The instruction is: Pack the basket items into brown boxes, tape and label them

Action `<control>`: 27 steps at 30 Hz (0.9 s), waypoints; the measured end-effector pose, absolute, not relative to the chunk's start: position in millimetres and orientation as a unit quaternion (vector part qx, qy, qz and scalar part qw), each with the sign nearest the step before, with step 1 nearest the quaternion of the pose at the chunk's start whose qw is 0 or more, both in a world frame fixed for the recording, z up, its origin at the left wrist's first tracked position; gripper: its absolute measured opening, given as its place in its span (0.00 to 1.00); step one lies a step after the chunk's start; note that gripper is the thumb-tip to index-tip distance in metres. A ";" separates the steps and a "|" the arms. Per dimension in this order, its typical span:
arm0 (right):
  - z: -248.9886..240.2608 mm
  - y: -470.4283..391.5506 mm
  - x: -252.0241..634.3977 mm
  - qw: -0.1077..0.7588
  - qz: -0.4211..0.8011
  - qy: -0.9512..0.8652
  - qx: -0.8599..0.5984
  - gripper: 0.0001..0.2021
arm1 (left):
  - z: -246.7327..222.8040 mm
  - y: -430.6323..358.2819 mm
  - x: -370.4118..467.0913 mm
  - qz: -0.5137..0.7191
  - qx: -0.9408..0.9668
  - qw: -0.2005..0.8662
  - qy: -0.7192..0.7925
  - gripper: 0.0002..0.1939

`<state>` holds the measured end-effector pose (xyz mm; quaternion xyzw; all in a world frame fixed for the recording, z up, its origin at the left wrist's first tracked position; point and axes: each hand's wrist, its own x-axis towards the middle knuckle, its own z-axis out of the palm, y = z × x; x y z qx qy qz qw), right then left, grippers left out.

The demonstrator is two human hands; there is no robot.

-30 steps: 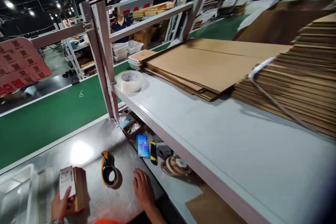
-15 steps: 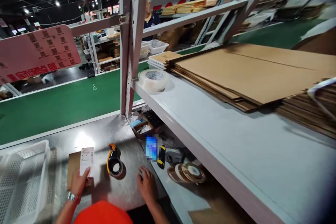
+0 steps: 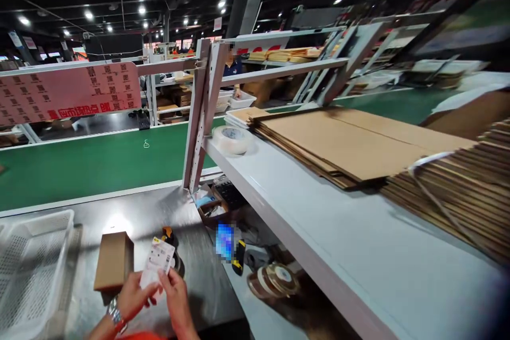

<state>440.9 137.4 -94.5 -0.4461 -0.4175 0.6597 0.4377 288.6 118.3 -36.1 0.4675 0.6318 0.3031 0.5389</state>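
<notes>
A white printed shipping label [image 3: 156, 259] is pinched at its lower part by both of my hands. My left hand [image 3: 134, 298], with a metal watch on its wrist, grips its lower left edge. On the lower right edge are the closed fingers of my right hand [image 3: 174, 288]. Just left of the label, a small brown cardboard box [image 3: 111, 263] rests on the metal table [image 3: 207, 297]. Behind the label lies a tape dispenser [image 3: 167, 233], mostly covered, with its orange end showing.
A white perforated basket [image 3: 35, 271] stands at the left. Flat cardboard sheets [image 3: 350, 143] and a tape roll [image 3: 230, 139] lie on the white shelf [image 3: 303, 223] to the right. Beneath it sit more tape rolls [image 3: 273, 279]. A green conveyor belt [image 3: 95, 164] runs behind the table.
My left hand has carried the label off the box and to the right. My right hand has left the table and taken hold of it too. The view has tilted up.
</notes>
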 end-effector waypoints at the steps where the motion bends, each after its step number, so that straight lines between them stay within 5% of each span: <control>1: -97.0 134.7 440.0 0.436 0.662 -0.405 -0.455 0.43 | -40.8 113.8 287.0 0.293 0.468 0.553 0.624 0.32; 8: -63.7 117.3 437.4 0.442 0.707 -0.327 -0.445 0.39 | -13.1 108.7 270.3 0.309 0.421 0.558 0.645 0.35; 16: -24.2 113.4 410.5 0.486 0.718 -0.272 -0.419 0.32 | 15.8 125.2 248.0 0.407 0.329 0.589 0.615 0.20; 27: -18.5 74.0 349.1 0.481 0.691 -0.272 -0.466 0.31 | -1.0 93.3 184.1 0.430 0.291 0.619 0.589 0.13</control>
